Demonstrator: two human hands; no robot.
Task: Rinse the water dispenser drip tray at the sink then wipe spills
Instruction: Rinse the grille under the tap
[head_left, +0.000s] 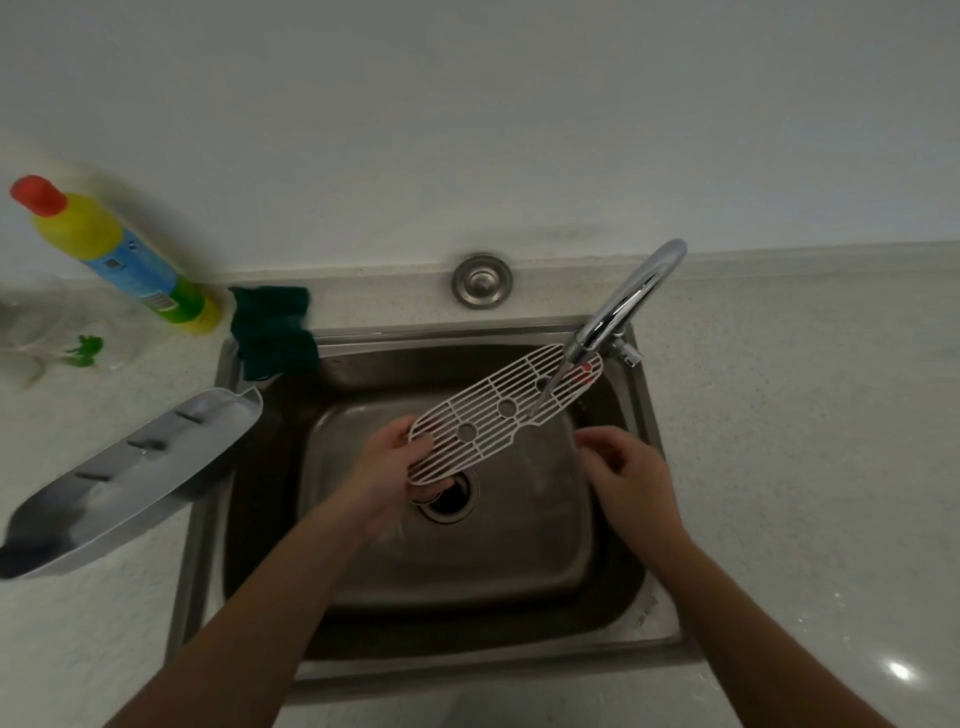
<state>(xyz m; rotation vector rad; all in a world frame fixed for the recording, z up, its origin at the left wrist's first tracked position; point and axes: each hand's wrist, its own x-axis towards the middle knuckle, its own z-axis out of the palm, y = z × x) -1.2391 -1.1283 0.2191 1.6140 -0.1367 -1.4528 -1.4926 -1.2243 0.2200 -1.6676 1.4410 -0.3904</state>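
Single view, head-worn, wide-angle: looks steeply down from above the near edge of the sink (655, 467), facing the far wall (467, 104). Close range; counter (805, 441) spreads left and right, both forearms entering from the near side.

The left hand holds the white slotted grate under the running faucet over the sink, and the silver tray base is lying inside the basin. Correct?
Not quite. The head view shows the silver tray base on the counter left of the sink, not in the basin. The rest holds: the left hand holds the white slotted grate under the running faucet.
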